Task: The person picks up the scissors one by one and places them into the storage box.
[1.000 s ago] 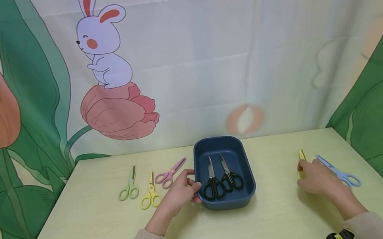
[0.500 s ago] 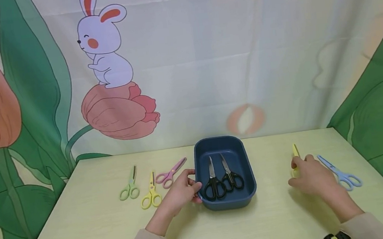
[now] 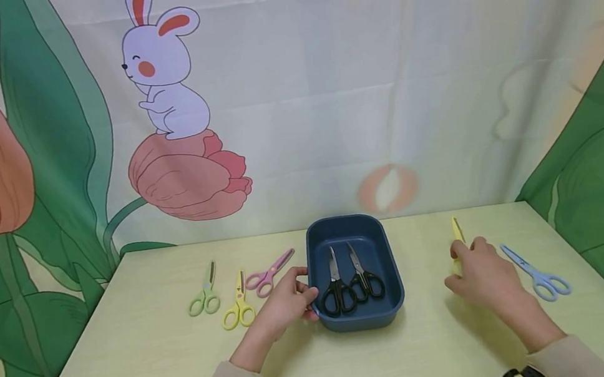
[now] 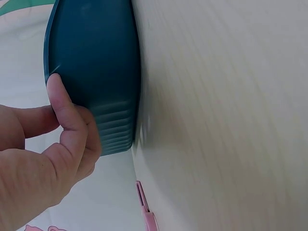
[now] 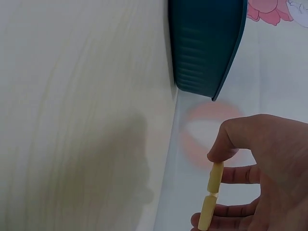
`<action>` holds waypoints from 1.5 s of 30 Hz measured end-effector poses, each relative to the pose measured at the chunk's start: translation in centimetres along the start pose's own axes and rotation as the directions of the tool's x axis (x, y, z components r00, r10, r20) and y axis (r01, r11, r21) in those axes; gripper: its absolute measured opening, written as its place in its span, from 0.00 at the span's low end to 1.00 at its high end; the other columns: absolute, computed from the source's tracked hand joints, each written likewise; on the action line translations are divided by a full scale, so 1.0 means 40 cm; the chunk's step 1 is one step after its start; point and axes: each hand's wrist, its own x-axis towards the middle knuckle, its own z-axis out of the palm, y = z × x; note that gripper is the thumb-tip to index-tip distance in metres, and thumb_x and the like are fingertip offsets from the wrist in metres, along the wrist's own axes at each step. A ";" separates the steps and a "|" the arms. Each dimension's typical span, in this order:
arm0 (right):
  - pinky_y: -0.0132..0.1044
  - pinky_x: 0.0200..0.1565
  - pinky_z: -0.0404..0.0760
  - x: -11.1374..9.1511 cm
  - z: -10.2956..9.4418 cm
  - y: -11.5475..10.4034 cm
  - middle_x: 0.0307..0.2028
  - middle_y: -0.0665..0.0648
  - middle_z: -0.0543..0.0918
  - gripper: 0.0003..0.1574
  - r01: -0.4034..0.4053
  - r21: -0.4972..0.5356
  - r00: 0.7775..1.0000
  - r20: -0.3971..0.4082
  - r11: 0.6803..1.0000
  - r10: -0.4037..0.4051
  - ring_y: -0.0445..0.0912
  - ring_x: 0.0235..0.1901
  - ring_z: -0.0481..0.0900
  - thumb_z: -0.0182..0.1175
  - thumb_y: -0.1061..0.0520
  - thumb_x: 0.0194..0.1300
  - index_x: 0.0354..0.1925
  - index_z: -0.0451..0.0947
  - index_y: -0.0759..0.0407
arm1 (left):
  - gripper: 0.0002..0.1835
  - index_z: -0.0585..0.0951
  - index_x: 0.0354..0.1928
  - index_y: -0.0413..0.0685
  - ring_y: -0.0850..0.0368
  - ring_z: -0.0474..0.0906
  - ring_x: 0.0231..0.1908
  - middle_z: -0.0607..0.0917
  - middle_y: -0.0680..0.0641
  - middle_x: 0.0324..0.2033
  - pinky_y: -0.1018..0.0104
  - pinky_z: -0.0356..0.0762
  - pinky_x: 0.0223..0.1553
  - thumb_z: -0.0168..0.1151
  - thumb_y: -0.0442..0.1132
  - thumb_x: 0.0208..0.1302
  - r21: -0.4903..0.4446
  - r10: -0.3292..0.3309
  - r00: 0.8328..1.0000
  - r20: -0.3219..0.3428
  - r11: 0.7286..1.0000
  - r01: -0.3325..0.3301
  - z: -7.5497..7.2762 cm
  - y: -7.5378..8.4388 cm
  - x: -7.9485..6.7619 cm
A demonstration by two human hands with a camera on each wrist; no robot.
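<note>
My left hand (image 3: 283, 304) pinches the left rim of a dark blue box (image 3: 360, 321), thumb over the edge and fingers against the outer wall, as the left wrist view shows. Two pairs of black-handled scissors (image 3: 337, 291) lie inside the box, blades pointing to the back. To the right of the box, my right hand (image 3: 487, 276) holds yellow scissors (image 3: 457, 230), tip pointing to the back. In the right wrist view their yellow handles (image 5: 208, 207) are edge-on between thumb and fingers, raised off the table. Light blue scissors (image 3: 542, 281) lie right of that hand.
Left of the box lie green scissors (image 3: 204, 298), another pair of yellow scissors (image 3: 238, 312) and pink scissors (image 3: 264, 281), nearest the left hand. The pale wooden table (image 3: 119, 362) ends at a printed curtain (image 3: 293, 120) behind.
My right hand has lifted the yellow scissors and moved left with them, away from the light blue pair. The left hand and the box stay put.
</note>
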 end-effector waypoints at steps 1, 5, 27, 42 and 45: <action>0.44 0.21 0.70 0.002 0.001 -0.003 0.37 0.66 0.70 0.23 0.004 -0.004 1.000 -0.005 1.000 -0.004 0.56 0.32 0.70 0.66 0.54 0.57 0.47 0.72 0.62 | 0.26 0.63 0.71 0.29 0.57 0.78 0.18 0.74 0.41 0.34 0.66 0.83 0.27 0.55 0.26 0.75 0.001 0.000 1.000 0.001 1.000 0.000 0.000 0.000 0.000; 0.45 0.21 0.70 0.011 -0.001 -0.022 0.38 0.66 0.70 0.22 0.018 -0.018 0.999 -0.029 1.000 -0.019 0.57 0.33 0.71 0.64 0.55 0.57 0.48 0.72 0.62 | 0.26 0.62 0.71 0.29 0.57 0.78 0.18 0.74 0.41 0.33 0.67 0.83 0.27 0.55 0.27 0.75 0.006 0.000 1.000 0.001 1.000 0.000 0.000 0.000 0.000; 0.44 0.18 0.69 0.031 0.003 -0.105 0.35 0.64 0.68 0.18 0.086 -0.048 0.986 -0.137 0.995 -0.092 0.56 0.31 0.69 0.60 0.56 0.56 0.45 0.72 0.61 | 0.26 0.63 0.71 0.29 0.56 0.78 0.18 0.75 0.41 0.34 0.59 0.86 0.30 0.55 0.26 0.75 -0.001 -0.006 1.000 -0.004 1.000 0.006 0.001 -0.004 0.001; 0.43 0.18 0.70 0.036 -0.001 -0.164 0.35 0.64 0.68 0.19 0.155 -0.041 0.978 -0.137 0.987 -0.160 0.54 0.30 0.68 0.61 0.58 0.55 0.46 0.74 0.61 | 0.26 0.62 0.71 0.30 0.56 0.78 0.19 0.75 0.40 0.35 0.62 0.85 0.29 0.56 0.27 0.76 0.001 -0.010 1.000 0.001 1.000 0.010 0.001 -0.003 0.001; 0.42 0.17 0.70 0.038 0.000 -0.180 0.36 0.64 0.69 0.19 0.170 -0.048 0.975 -0.134 0.984 -0.175 0.54 0.30 0.68 0.62 0.58 0.55 0.47 0.74 0.61 | 0.26 0.62 0.71 0.30 0.56 0.78 0.19 0.74 0.40 0.35 0.63 0.85 0.29 0.56 0.27 0.75 0.001 -0.011 1.000 -0.001 1.000 0.011 0.001 -0.003 0.001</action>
